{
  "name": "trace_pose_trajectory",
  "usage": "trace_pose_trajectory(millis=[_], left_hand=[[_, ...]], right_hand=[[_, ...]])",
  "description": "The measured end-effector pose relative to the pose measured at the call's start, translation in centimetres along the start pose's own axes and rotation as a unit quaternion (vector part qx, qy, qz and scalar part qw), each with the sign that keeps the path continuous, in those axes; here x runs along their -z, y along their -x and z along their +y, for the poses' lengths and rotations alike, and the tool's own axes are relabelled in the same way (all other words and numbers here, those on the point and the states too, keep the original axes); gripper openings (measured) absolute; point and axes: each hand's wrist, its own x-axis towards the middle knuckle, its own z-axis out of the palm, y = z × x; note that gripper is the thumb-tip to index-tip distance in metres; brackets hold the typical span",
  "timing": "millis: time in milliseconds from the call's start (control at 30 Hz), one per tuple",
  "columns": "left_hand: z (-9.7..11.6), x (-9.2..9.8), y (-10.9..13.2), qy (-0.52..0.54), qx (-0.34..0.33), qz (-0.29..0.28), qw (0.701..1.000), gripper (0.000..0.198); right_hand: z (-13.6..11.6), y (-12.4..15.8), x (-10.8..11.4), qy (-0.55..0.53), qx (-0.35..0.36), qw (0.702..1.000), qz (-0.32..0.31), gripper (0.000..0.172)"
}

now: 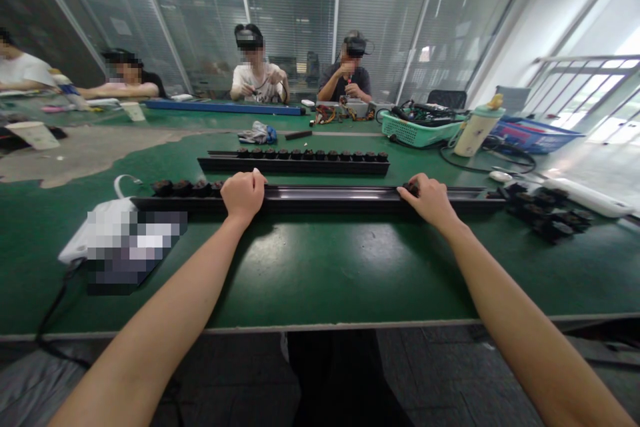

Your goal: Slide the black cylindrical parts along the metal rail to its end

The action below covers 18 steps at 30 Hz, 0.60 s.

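A long black rail (pixel 330 197) lies across the green table (pixel 320 273) in front of me. My left hand (pixel 243 193) is closed in a fist on the rail, just right of a few black round parts (pixel 183 187) seated in it. My right hand (pixel 430 200) is closed on the rail further right, its fingertips pinching a small black round part (pixel 411 187). A heap of the same black parts (pixel 543 213) lies at the rail's right end.
A second black rail (pixel 295 161) filled with several round parts lies behind. A white device with cable (pixel 103 230) is at left. A green basket (pixel 417 128), a bottle (pixel 477 130) and a blue tray (pixel 535 133) stand at right. Several people sit at the far side.
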Motion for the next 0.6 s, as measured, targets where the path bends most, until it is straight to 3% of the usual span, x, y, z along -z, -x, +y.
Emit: trace_pose_trajectory(millis=[600], left_hand=[[0.02,-0.03,-0.05,-0.006,-0.002,0.002,1.0,0.065]], right_hand=[[0.35,-0.05,0.11,0.031,0.021,0.999,-0.005,0.034]])
